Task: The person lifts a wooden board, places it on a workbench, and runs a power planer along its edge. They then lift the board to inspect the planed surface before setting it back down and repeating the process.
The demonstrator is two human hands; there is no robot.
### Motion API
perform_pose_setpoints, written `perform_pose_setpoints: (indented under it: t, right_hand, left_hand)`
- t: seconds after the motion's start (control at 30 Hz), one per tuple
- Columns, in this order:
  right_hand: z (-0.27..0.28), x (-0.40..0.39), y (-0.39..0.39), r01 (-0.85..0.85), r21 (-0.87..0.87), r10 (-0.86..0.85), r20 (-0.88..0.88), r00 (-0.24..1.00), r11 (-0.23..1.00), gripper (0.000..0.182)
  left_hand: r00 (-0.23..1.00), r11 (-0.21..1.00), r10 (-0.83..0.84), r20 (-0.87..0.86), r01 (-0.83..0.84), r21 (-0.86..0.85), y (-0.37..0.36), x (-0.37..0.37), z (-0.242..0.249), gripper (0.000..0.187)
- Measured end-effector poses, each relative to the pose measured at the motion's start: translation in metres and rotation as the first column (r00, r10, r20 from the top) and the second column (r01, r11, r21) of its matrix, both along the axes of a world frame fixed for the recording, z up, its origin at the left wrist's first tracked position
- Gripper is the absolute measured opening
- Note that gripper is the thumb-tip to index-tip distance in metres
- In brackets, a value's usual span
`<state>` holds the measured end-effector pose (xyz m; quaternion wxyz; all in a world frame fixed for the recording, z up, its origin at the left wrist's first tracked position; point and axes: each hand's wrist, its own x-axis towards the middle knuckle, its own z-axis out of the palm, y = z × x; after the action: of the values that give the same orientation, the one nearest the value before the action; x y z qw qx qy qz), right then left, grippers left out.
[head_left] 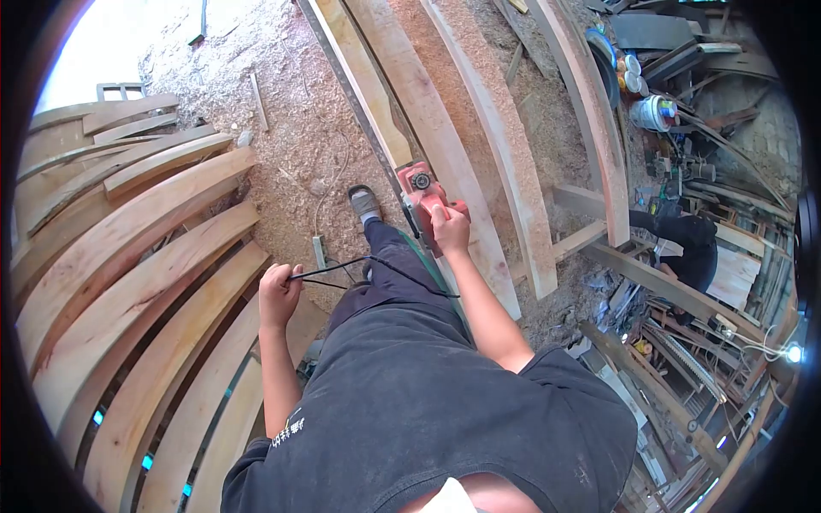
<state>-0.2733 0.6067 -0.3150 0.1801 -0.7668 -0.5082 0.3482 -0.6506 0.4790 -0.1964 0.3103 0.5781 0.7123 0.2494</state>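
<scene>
A red electric hand planer [418,181] rests on the near part of a long, pale wooden board [363,77]. Wrapped round its handle is my right hand [450,229]. Out to the left, in front of my body, my left hand [280,295] is closed on a black power cord [342,263]. The cord loops across my legs toward the planer side. The planer's underside is hidden against the wood.
Long planks [505,137] lie side by side to the right, over a cross beam [581,242]. Boards [128,248] are stacked at left. Shavings cover the floor [299,162]. Another person [688,248] crouches at far right, near a white bucket [652,113] and scrap wood.
</scene>
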Motion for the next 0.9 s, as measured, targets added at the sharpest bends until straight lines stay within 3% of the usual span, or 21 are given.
perform_pose_setpoints:
  t: [0.3,0.9]
  right_hand:
    - [-0.004,-0.037,0.059,0.002,-0.041,-0.002,-0.001,1.0,0.999,0.053]
    - [-0.022,-0.105,0.183,-0.047,0.049,0.046,0.026,0.999,0.998,0.052]
  left_hand:
    - [0.995,0.997,0.048,-0.086,-0.042,0.068,0.062,-0.039,0.014,0.046]
    - [0.989,0.989,0.1,-0.112,-0.087,0.116,0.166,-0.111,0.024,0.048]
